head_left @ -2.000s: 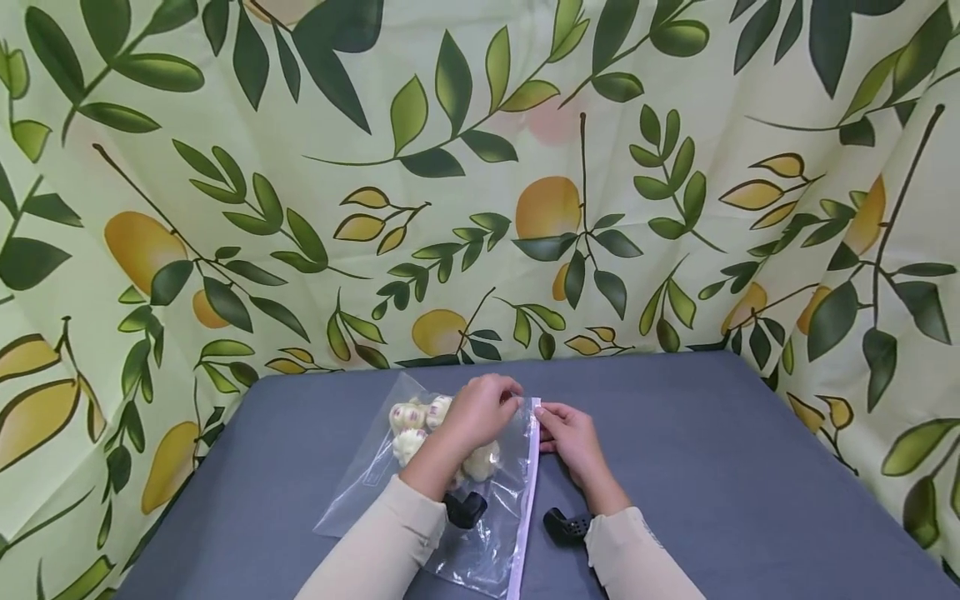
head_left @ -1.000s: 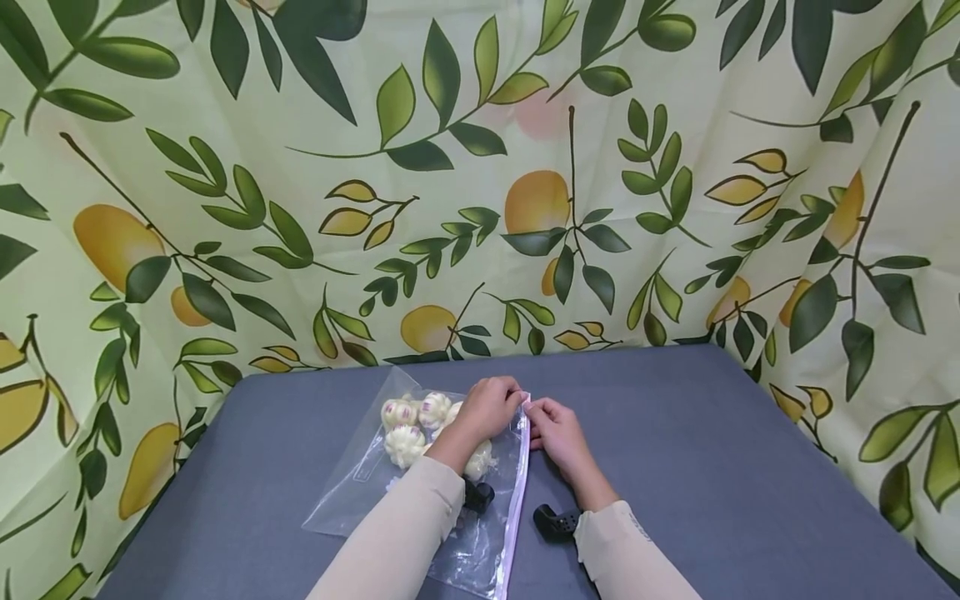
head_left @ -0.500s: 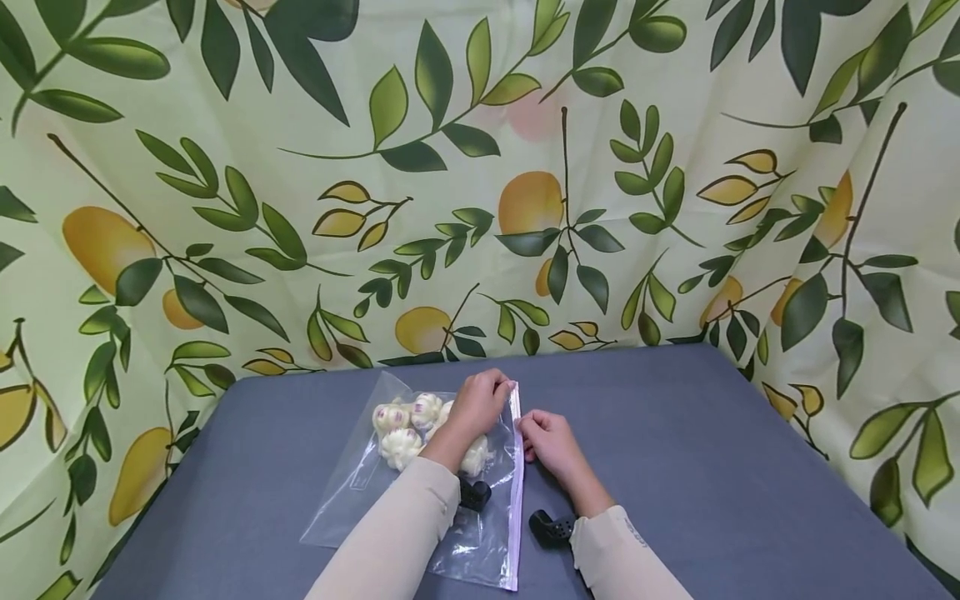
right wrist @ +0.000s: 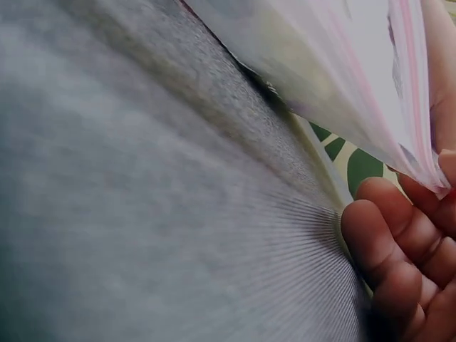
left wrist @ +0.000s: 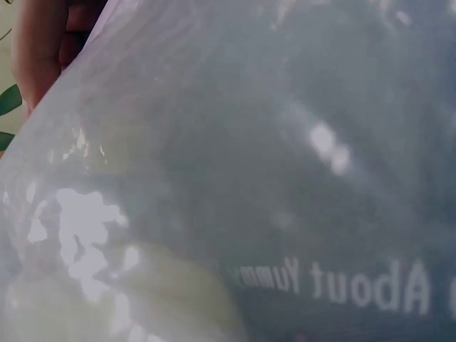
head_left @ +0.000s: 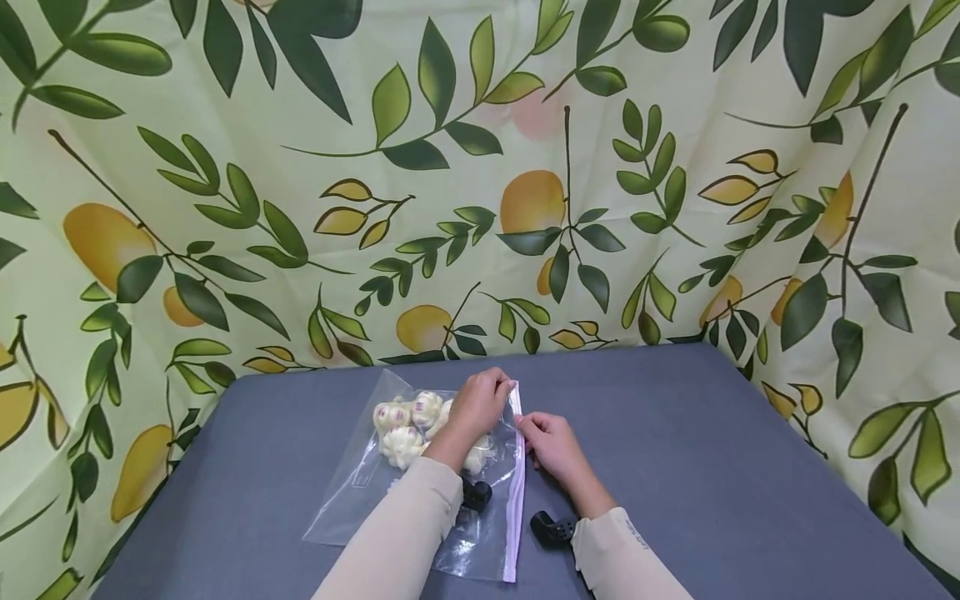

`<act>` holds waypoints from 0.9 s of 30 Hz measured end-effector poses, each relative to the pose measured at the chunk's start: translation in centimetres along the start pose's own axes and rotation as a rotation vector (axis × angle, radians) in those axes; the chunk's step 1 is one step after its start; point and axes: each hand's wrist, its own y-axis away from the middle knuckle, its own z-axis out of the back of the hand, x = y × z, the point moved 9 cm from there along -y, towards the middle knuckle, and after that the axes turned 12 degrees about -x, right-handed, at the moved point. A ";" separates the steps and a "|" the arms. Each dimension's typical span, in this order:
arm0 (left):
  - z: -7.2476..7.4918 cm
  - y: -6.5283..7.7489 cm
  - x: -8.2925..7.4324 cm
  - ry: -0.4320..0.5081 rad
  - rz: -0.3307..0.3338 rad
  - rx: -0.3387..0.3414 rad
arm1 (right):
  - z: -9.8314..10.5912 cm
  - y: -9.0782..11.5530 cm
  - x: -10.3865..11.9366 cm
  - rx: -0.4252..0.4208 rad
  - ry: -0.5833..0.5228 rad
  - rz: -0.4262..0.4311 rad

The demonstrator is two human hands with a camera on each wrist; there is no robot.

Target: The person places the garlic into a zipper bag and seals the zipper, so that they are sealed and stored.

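Observation:
A clear zip bag [head_left: 352,500] with a lilac zip strip [head_left: 516,500] along its right edge lies on the table. Several white garlic bulbs [head_left: 402,446] with purple marks are inside it, some behind the left arm. The left hand [head_left: 480,406] reaches across the bag and pinches the strip's far corner. Just below that, the right hand [head_left: 553,443] pinches the strip between thumb and fingers. In the right wrist view, curled fingers [right wrist: 370,235] sit under the pink-edged strip [right wrist: 415,92]. Bag film [left wrist: 235,142] with mirrored lettering fills most of the left wrist view.
The bag rests on a grey cloth-covered table [head_left: 675,467]. Behind it and at the sides hangs a curtain [head_left: 465,250] printed with leaves and fruit. Black wrist devices [head_left: 551,529] stick out near both sleeves.
The left hand's fingers have come to the strip's far corner. The right hand has slid from that corner a little nearer along the strip. In the last half second little has changed.

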 end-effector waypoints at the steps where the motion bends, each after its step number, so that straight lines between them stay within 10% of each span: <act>1: 0.0 0.0 0.1 -0.006 0.002 -0.002 | 0.0 0.1 0.1 0.006 0.014 0.007; 27: 0.0 -0.1 0.4 -0.023 0.001 -0.004 | -0.5 5.0 0.6 0.239 0.085 0.025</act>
